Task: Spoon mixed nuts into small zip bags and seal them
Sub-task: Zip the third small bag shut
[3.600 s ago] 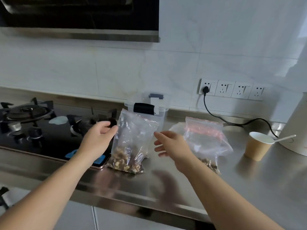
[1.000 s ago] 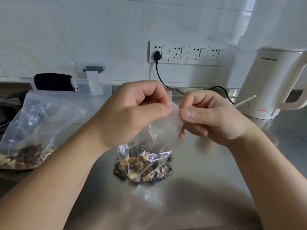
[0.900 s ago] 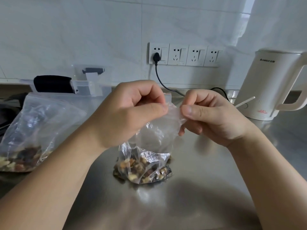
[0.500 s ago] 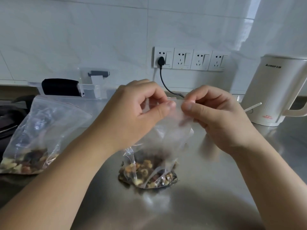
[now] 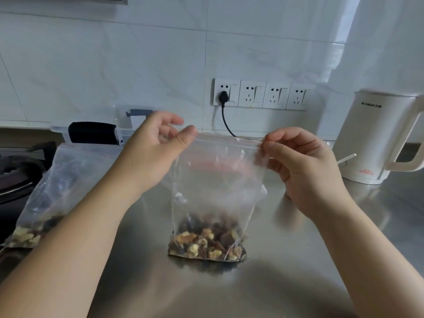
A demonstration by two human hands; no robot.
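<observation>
Clear zip bag point(image 5: 218, 187), red strip

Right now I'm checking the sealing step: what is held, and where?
The zip bag, pinched at its top corners by the left hand and right hand.

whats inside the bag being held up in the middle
The zip bag holds a shallow layer of mixed nuts at its bottom, which rests on the steel counter; above them it looks empty. The left hand and right hand pinch its top corners, covering them.
</observation>
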